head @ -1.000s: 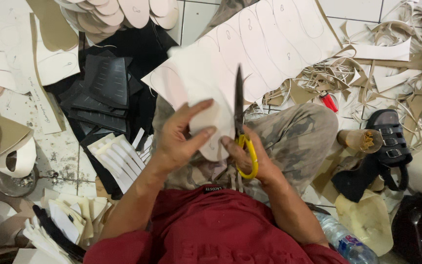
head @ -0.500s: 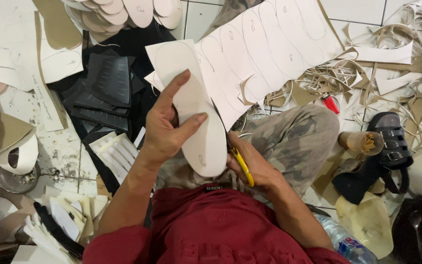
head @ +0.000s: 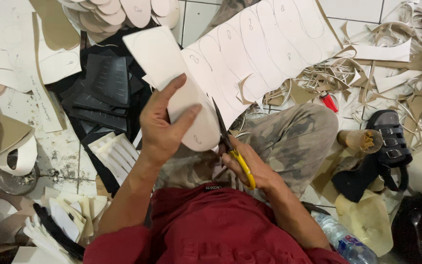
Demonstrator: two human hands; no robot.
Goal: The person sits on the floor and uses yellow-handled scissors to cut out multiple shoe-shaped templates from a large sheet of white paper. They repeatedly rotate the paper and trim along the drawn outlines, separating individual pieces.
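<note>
My left hand (head: 164, 124) grips a white sheet piece (head: 172, 78) whose lower end is rounded like a shoe sole, thumb on top and fingers wrapped around its left edge. My right hand (head: 250, 168) holds yellow-handled scissors (head: 230, 146), with the dark blades against the right edge of the rounded end. Behind lies a large white sheet (head: 269, 49) marked with several traced sole outlines, resting over my knees in camouflage trousers (head: 289, 142).
A stack of cut soles (head: 123, 12) lies at the top. Black pieces (head: 103, 85) sit left of the sheet. Offcut strips (head: 391, 63) cover the tiled floor at right, beside a red lighter (head: 329, 101), a black sandal (head: 391, 142) and a plastic bottle (head: 345, 239).
My left hand has turned the white piece and lifted its long end up and to the left. The scissors dropped from upright to a slant at the piece's rounded lower edge.
</note>
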